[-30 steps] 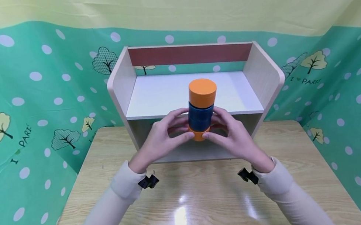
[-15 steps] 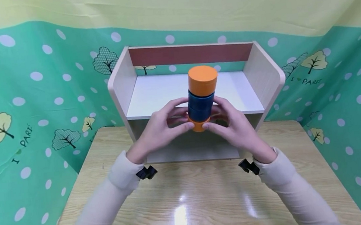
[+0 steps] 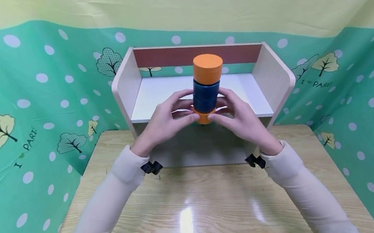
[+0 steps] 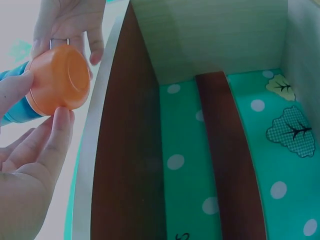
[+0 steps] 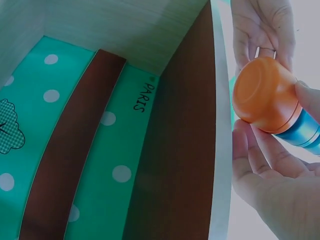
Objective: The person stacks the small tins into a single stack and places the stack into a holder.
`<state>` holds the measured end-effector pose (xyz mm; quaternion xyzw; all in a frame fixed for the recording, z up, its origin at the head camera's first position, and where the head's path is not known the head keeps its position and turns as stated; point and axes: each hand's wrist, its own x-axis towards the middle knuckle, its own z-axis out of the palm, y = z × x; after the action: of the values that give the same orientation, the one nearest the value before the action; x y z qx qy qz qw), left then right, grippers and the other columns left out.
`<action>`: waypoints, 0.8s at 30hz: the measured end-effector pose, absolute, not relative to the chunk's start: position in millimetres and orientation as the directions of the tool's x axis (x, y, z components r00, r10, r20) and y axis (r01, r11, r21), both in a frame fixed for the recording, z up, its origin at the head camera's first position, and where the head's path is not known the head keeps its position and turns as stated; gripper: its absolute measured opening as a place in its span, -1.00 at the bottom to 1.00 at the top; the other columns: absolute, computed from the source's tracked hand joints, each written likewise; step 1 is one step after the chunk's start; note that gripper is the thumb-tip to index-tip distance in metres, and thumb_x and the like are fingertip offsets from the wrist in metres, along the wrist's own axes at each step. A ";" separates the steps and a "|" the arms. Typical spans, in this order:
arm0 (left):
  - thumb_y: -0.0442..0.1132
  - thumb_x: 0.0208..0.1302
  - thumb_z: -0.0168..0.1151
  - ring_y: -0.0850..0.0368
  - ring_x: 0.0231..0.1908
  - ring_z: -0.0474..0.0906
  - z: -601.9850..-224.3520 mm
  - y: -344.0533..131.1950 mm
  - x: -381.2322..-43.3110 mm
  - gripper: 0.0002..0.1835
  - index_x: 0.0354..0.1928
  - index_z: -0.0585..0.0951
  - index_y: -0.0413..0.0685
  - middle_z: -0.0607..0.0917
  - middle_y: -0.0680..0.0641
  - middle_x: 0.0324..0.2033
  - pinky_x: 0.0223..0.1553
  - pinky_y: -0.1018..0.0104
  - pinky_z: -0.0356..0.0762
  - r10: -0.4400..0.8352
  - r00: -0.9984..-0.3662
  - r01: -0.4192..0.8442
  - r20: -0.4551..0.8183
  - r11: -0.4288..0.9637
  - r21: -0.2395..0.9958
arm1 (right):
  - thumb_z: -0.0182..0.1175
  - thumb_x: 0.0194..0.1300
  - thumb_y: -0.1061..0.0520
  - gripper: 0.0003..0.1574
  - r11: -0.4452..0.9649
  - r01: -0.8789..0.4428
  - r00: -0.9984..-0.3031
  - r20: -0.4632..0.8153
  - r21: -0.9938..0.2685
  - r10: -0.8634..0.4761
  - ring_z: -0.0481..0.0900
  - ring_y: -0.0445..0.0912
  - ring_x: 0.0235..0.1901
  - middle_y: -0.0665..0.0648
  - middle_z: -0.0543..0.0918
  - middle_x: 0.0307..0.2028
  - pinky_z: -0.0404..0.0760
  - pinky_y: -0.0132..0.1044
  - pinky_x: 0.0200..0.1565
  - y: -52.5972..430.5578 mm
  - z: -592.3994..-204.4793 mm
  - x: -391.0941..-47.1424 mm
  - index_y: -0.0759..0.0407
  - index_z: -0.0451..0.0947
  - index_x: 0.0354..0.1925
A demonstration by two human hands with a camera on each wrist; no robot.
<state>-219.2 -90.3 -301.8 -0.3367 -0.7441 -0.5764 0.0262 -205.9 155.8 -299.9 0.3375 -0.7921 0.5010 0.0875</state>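
Observation:
Both hands hold an upright cylindrical container (image 3: 205, 95), with an orange top, a dark blue banded middle and a narrower orange base. My left hand (image 3: 167, 122) grips its lower left side, thumb by the orange base. On the opposite side my right hand (image 3: 244, 119) grips it the same way. In the wrist views the orange base (image 4: 59, 82) shows a rounded, recessed underside, and fingertips (image 5: 245, 131) touch it. The container stands in the air before the upper board (image 3: 167, 92) of a small white shelf, apart from that board. Some fingers are hidden behind it.
The shelf has side panels (image 3: 273, 72) and a reddish-brown back rail (image 3: 166, 57). It stands on a wooden table (image 3: 142, 213). A green and yellow patterned curtain (image 3: 36, 129) hangs behind and at the sides.
Both hands have raised the container, so its orange top now overlaps the shelf's back rail in the head view. The grip looks the same. The shelf has stayed in place.

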 end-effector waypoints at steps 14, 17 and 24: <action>-0.15 0.34 0.35 0.17 0.13 0.57 -304.0 -90.5 -239.6 -0.33 0.44 0.34 0.07 0.59 -0.03 0.21 0.13 0.25 0.57 0.483 -0.787 0.508 0.385 0.151 0.848 | 0.29 0.37 0.21 -0.12 0.291 -0.546 -0.808 0.401 -0.786 -0.431 0.58 -0.02 0.08 0.11 0.53 0.26 0.60 -0.05 0.14 152.5 -298.1 -221.6 0.03 0.12 0.52; -0.14 0.34 0.35 0.18 0.13 0.57 -303.9 -89.9 -241.4 -0.33 0.45 0.33 0.07 0.59 -0.03 0.22 0.12 0.26 0.58 0.485 -0.788 0.507 0.379 0.163 0.846 | 0.29 0.38 0.20 -0.12 0.303 -0.539 -0.814 0.393 -0.786 -0.428 0.58 -0.01 0.08 0.12 0.53 0.26 0.60 -0.04 0.14 152.2 -297.7 -223.8 0.02 0.12 0.52; -0.19 0.35 0.34 0.19 0.14 0.57 -301.5 -89.0 -243.9 -0.32 0.46 0.32 0.07 0.58 -0.04 0.23 0.12 0.27 0.58 0.489 -0.792 0.506 0.366 0.191 0.841 | 0.31 0.37 0.15 -0.11 0.337 -0.529 -0.824 0.377 -0.779 -0.422 0.57 0.00 0.09 0.12 0.51 0.28 0.60 -0.04 0.14 151.7 -295.9 -225.7 0.01 0.11 0.52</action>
<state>-243.9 -89.0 -301.5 -0.3224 -0.7718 -0.5480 0.0080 -225.7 151.7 -295.9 0.2913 -0.8158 0.4967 0.0539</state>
